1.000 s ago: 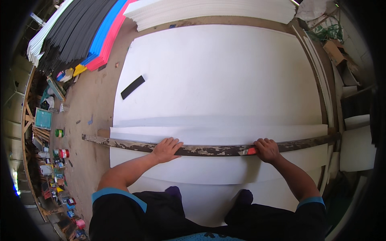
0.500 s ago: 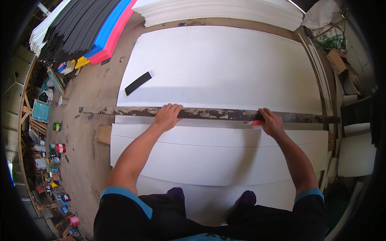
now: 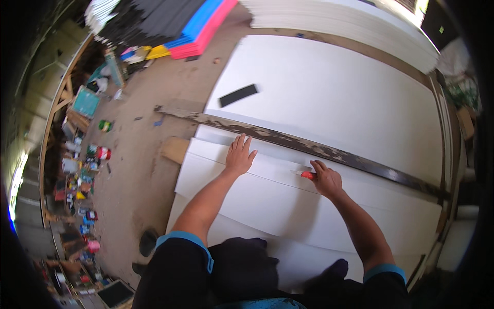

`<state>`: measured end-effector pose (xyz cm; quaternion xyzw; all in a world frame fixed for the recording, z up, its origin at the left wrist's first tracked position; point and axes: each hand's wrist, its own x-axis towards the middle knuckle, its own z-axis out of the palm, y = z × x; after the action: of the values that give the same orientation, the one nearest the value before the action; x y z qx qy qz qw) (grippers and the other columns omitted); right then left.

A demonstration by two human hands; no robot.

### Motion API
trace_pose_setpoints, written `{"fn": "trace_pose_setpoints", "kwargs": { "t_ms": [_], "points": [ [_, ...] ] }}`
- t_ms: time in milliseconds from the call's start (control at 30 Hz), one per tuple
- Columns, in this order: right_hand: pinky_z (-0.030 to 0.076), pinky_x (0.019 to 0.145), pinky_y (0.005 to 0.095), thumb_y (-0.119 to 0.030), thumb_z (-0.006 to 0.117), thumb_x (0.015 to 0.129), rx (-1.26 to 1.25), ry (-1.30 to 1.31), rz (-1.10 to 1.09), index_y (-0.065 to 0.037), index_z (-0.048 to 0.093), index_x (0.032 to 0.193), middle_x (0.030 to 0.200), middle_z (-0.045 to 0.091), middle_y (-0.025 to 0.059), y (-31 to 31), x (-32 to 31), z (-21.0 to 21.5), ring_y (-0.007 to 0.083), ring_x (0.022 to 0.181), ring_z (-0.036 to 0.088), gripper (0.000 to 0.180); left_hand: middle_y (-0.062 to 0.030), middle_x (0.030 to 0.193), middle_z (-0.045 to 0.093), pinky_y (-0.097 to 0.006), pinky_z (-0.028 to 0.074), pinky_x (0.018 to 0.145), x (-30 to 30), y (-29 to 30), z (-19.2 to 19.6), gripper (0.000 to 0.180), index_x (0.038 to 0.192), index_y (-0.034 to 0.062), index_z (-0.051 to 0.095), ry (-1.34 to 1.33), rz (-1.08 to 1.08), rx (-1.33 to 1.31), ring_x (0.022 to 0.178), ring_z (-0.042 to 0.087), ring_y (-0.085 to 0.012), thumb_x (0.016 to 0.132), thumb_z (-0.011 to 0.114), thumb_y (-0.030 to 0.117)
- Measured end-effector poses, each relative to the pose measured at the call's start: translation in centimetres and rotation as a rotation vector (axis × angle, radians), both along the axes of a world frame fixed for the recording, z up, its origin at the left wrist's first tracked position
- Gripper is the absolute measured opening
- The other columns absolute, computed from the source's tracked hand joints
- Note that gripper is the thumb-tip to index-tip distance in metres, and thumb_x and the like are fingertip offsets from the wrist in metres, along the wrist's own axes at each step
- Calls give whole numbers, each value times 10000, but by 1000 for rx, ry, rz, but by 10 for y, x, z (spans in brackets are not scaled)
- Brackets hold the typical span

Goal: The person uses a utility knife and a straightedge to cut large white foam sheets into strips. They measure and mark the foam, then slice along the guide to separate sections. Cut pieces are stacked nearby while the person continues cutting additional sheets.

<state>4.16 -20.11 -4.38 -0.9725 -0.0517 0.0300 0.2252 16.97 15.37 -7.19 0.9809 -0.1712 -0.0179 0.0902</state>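
A long dark straightedge (image 3: pixel 319 148) with worn, patchy paint lies across the large white sheet (image 3: pixel 339 82). On the near side of it, my left hand (image 3: pixel 240 155) rests palm down on a white strip, fingers spread, holding nothing. My right hand (image 3: pixel 328 180) grips a red-handled utility knife (image 3: pixel 309 175) low over the white sheets, its tip towards the left. Neither hand touches the straightedge. Under and nearer than my hands, several white sheets (image 3: pixel 257 198) overlap, with one edge line running below my fingers. Beyond the straightedge lies a short black strip (image 3: pixel 238 96).
At the far left stands a stack of black, blue, pink and yellow sheets (image 3: pixel 190 31). A tall stack of white sheets (image 3: pixel 329 20) rises at the back. Paint cans (image 3: pixel 103 153) and clutter line the left wall. A dark shoe (image 3: pixel 148 242) sits on the brown floor (image 3: pixel 139 185).
Both my hands have come off the straightedge and moved nearer to me onto the white sheets. The knife stays in my right hand. The view has turned, so the straightedge now slants.
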Motion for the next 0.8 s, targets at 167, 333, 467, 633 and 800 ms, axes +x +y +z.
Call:
{"fn": "trace_pose_setpoints", "kwargs": {
  "t_ms": [167, 333, 467, 633, 800],
  "points": [
    [578, 872, 472, -381, 713, 965, 63, 155, -34, -142, 612, 1406, 1316, 674, 101, 94, 41, -6, 358, 1051, 713, 511, -231, 1650, 340, -539, 288, 1240, -8, 145, -26, 686, 1562, 30, 399, -145, 671, 55, 1549, 285, -399, 1041, 580, 438],
    [544, 878, 510, -447, 683, 982, 27, 319, -226, -82, 679, 1192, 1123, 677, 154, 126, 51, 6, 408, 1093, 675, 421, -201, 1617, 414, -560, 325, 1210, -11, 228, -24, 689, 1565, 82, 413, 158, 981, -176, 1479, 385, -427, 1041, 551, 508],
    [525, 870, 538, -475, 668, 985, -8, 295, -319, -51, 705, 1031, 1061, 723, 226, 119, 61, -5, 438, 1042, 688, 428, -185, 1133, 737, -484, 485, 986, -10, 250, -27, 519, 1218, 47, 699, 138, 886, -314, 1093, 664, -395, 1042, 563, 516],
    [534, 911, 544, -445, 653, 992, -53, 426, -444, -15, 693, 1070, 1085, 730, 227, 108, 70, -9, 444, 1040, 703, 439, -48, 826, 680, -345, 471, 745, -22, 246, -21, 381, 1056, -13, 706, -17, 729, -1137, 815, 608, -161, 1066, 619, 357],
    [512, 849, 577, -221, 643, 997, 68, -125, -293, -3, 541, 1174, 1071, 677, 246, 129, 75, 2, 493, 989, 673, 299, 3, 833, 653, -282, 472, 716, -34, 230, 28, 291, 1065, -39, 700, -56, 663, -1176, 802, 554, -65, 1063, 656, 248]
  ]
}}
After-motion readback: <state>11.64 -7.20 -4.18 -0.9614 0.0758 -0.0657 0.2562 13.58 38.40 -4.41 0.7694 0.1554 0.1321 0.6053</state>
